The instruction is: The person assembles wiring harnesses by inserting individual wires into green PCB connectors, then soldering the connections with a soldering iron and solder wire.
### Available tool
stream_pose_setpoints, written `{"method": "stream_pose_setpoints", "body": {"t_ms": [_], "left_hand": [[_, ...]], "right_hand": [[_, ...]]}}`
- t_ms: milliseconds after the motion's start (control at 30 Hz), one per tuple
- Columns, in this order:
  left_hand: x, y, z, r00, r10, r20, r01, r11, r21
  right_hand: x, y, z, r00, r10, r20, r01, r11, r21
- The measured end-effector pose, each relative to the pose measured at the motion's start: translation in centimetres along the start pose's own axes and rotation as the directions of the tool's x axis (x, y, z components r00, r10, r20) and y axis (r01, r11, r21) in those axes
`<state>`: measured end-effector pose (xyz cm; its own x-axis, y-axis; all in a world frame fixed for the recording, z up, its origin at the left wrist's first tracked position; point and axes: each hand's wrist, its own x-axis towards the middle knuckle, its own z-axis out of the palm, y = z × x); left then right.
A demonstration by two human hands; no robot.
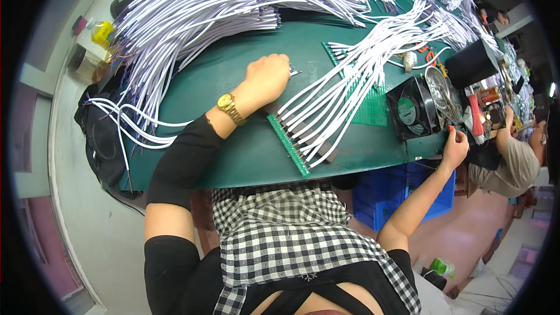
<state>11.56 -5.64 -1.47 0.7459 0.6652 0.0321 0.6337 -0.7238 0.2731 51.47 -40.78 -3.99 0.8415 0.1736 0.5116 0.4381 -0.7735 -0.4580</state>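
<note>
My left hand (268,79), with a gold watch on its wrist, is closed above the green table. Stripped wire ends (295,72) stick out past its fingers. White cables (149,131) pass under my left forearm toward that hand. To its right, a narrow green circuit board (290,146) lies near the table's front edge with a row of white cables (326,102) joined to it. My right hand (456,149) is at the table's right front corner, thumb and fingers pinched at a small red thing (451,129) whose kind I cannot make out.
A big bundle of white cables (233,0) arches across the back. A black fan (411,108) stands at the right, beside a coiled metal stand (438,90) and a black box (473,63). Blue crates (379,195) sit below the table. Another person (507,163) is at far right.
</note>
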Motion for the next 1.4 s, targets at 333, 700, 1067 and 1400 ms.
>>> {"method": "stream_pose_setpoints", "body": {"t_ms": [333,700,1067,1400], "left_hand": [[-1.2,-2.6,2.1,0.958,-0.071,-0.279,-0.012,0.958,-0.285],[-2.1,-2.0,1.8,0.94,0.144,-0.31,-0.157,0.988,-0.017],[-3.3,-7.5,-3.1,1.0,0.011,-0.013,-0.007,-0.408,-0.913],[-7.7,-4.9,-5.9,0.936,0.149,-0.32,-0.214,0.96,-0.18]], "right_hand": [[-0.1,0.9,1.0,0.989,-0.007,-0.15,-0.004,0.997,-0.075],[-1.0,0.1,1.3,0.985,0.074,-0.158,-0.091,0.99,-0.103],[0.5,4.1,1.4,0.98,0.198,0.035,-0.195,0.897,0.398],[-1.6,2.8,0.0,0.916,0.323,0.238,-0.352,0.364,0.862]]}}
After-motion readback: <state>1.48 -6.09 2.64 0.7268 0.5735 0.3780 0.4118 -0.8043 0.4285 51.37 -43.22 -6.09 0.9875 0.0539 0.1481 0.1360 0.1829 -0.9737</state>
